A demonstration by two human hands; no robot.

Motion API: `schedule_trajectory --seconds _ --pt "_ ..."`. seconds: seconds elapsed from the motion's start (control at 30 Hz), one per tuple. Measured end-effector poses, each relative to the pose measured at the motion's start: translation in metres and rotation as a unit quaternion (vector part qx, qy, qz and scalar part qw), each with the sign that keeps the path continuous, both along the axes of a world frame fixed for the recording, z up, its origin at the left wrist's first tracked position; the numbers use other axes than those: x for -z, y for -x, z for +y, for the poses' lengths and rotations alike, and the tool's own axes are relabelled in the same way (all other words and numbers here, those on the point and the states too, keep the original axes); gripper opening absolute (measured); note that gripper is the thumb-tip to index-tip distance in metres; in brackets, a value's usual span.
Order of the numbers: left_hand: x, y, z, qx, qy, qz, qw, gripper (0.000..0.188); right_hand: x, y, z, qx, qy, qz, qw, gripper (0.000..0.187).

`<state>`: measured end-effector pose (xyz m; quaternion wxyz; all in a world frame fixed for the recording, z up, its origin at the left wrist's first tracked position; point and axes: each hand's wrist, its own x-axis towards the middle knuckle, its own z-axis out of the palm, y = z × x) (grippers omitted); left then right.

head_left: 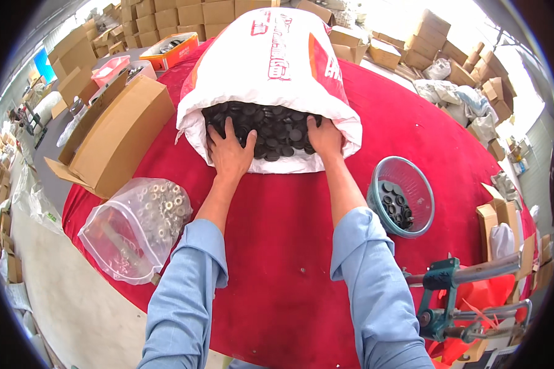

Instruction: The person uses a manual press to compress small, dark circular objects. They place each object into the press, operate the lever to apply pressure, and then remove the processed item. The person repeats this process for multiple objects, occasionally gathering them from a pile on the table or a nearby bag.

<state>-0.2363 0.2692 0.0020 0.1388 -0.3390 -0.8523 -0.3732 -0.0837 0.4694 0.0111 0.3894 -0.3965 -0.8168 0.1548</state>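
Note:
A large white sack (228, 80) with red and orange print lies on its side, its mouth toward me. Many small black round caps (277, 138) fill the opening. My left hand (231, 149) rests at the left of the mouth, fingers spread over the caps. At the right side of the mouth is my right hand (326, 140), nothing visible in its grasp. Its thumb and some fingers show, reaching toward the caps beside the sack's rim; the rest are partly hidden.
The sack lies on a red-covered table (277, 258). To the right stands a teal plastic basket (428, 212) with black rings and caps. On the left are a clear bag (114, 237) of ring-shaped parts and a cardboard box (126, 138). A green metal fixture (440, 277) is at lower right.

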Motion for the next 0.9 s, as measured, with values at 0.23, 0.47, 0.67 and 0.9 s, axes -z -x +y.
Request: schedule_trajectory --seconds 0.23,0.47,0.67,0.9 --pt "0.008 -0.023 0.017 -0.007 0.015 0.041 0.999 0.078 0.022 0.009 -0.023 0.11 -0.127 0.029 0.985 0.058" --pt "0.009 -0.026 0.02 0.003 -0.015 0.045 0.999 0.072 0.007 0.01 -0.046 0.006 -0.031 0.033 0.999 0.056" --pt "0.001 -0.029 0.02 0.017 -0.08 0.07 0.994 0.074 0.01 0.019 -0.059 -0.055 -0.062 0.02 0.996 0.048" --pt "0.016 -0.042 0.016 0.044 -0.057 0.082 0.994 0.071 0.03 0.011 -0.064 -0.065 -0.084 0.008 0.994 0.049"
